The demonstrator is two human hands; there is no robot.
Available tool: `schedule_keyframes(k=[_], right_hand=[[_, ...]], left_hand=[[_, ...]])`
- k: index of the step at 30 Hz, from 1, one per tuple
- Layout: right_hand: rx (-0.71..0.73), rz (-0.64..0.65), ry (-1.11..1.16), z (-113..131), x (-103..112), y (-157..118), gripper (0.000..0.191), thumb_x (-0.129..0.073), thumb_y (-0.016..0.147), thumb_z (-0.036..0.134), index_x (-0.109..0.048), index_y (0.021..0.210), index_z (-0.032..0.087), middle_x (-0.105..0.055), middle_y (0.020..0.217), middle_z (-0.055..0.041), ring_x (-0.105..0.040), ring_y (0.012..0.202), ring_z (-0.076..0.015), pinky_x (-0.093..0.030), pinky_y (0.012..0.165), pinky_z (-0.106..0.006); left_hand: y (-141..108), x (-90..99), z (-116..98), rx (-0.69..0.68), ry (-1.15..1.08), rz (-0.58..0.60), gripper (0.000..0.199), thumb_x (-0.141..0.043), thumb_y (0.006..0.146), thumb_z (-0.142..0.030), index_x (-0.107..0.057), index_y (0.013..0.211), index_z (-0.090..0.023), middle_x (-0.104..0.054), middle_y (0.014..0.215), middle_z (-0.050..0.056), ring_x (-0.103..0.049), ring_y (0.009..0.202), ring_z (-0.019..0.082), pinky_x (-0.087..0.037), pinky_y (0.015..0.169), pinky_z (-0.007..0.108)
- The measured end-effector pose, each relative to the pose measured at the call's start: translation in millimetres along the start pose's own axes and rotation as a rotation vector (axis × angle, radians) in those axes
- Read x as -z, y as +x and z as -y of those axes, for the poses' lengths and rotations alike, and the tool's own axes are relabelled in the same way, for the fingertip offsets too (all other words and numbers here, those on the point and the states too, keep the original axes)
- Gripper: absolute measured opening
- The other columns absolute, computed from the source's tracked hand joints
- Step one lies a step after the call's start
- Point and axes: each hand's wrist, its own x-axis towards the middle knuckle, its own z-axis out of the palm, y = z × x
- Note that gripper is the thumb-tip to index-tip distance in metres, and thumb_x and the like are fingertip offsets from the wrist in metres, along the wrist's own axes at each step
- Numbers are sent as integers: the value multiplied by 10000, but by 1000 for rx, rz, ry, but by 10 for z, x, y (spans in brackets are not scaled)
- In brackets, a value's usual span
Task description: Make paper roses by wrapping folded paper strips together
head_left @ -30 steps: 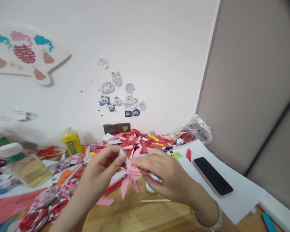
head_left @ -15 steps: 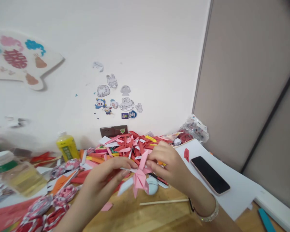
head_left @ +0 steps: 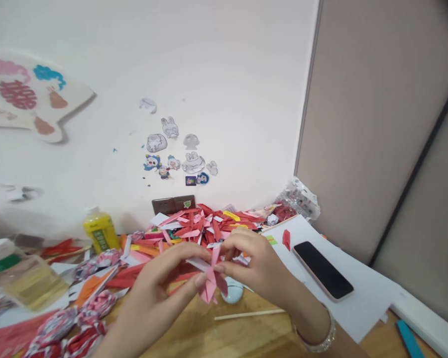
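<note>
A folded pink and white paper piece (head_left: 209, 290), shaped like a small flower with pointed petals, is held up over the wooden table. My left hand (head_left: 160, 286) pinches its left side between thumb and fingers, near a white strip. On the other side, my right hand (head_left: 256, 266) grips the upper part with thumb and curled fingers, and a pink point sticks up between the hands. Behind it lies a heap of red, pink and white folded paper strips (head_left: 205, 219). A pale blue computer mouse (head_left: 233, 292) shows just below my right hand, partly covered.
A black-screened phone (head_left: 324, 271) lies on white paper (head_left: 366, 293) at right. On the table (head_left: 194, 335) rests a thin wooden stick (head_left: 248, 314). Left stand a yellow bottle (head_left: 101, 231), a jug of yellowish liquid (head_left: 33, 286) and twisted paper rolls (head_left: 56, 325).
The pink paper piece has turned and sits slightly further left; its white lower petal no longer shows. My left thumb now presses nearer its middle. The view has shifted slightly.
</note>
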Motion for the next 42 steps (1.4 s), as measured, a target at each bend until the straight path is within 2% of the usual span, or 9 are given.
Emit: schedule_keyframes(k=[4,8,13,17,25,29,33,37,42], right_hand=[[117,-80,-189,19,-49,-17,140,-603,835,261,-578,730,172,-573,671,-20,-486,674,-164,-377,618,-283],[179,-178,-235,41,-106,-30,78,-586,837,214,-578,775,168,-598,727,-43,-501,714,-178,-400,648,-301],[217,-282,-235,74,-129,-34,36,-582,831,206,-577,823,172,-613,740,-41,-523,724,-178,-430,656,-309],[235,-295,-235,98,-124,-25,44,-603,816,193,-563,814,175,-623,732,-38,-533,719,-178,-438,662,-310],[221,-275,-193,109,-116,-19,69,-596,785,144,-547,799,190,-624,735,-22,-536,729,-170,-436,679,-304],[218,-243,-127,108,-95,-25,95,-589,766,114,-532,764,190,-596,725,-7,-518,708,-150,-419,671,-284],[197,-152,-61,109,-68,-23,139,-603,714,71,-523,734,184,-572,708,6,-510,675,-133,-399,647,-262],[149,-88,-9,100,-48,-30,164,-598,686,46,-521,715,187,-556,678,25,-503,642,-121,-388,633,-247],[78,65,-7,79,47,-44,175,-668,685,66,-545,704,188,-534,640,50,-501,627,-100,-381,632,-211]], left_hand=[[10,-81,-99,101,58,-112,106,-617,764,-270,-667,857,-267,-712,803,9,-649,749,196,-520,711,273],[-13,-147,-135,146,70,-183,113,-604,777,-329,-657,863,-277,-706,746,8,-644,711,204,-543,651,292],[-50,-203,-125,53,90,-339,114,-612,769,-357,-657,804,-259,-705,771,12,-654,667,187,-558,583,272],[-49,-218,-124,-27,119,-382,83,-599,780,-303,-665,808,-260,-697,739,-5,-652,603,157,-554,583,258],[-76,-179,-200,5,111,-303,20,-599,786,-260,-617,791,-253,-671,780,-9,-633,622,149,-538,609,267],[-78,-124,-188,9,132,-208,42,-580,802,-235,-583,760,-237,-646,767,-7,-620,662,155,-523,660,279],[-35,-88,-131,-81,193,-90,104,-566,810,-187,-568,713,-223,-610,704,-20,-592,655,138,-482,611,230],[-10,-98,-124,-107,194,-47,122,-537,829,-158,-557,720,-209,-608,696,-28,-580,637,110,-459,587,186],[-11,-116,-119,-117,213,23,133,-546,824,-197,-566,692,-203,-597,624,-40,-567,566,102,-438,534,174]])
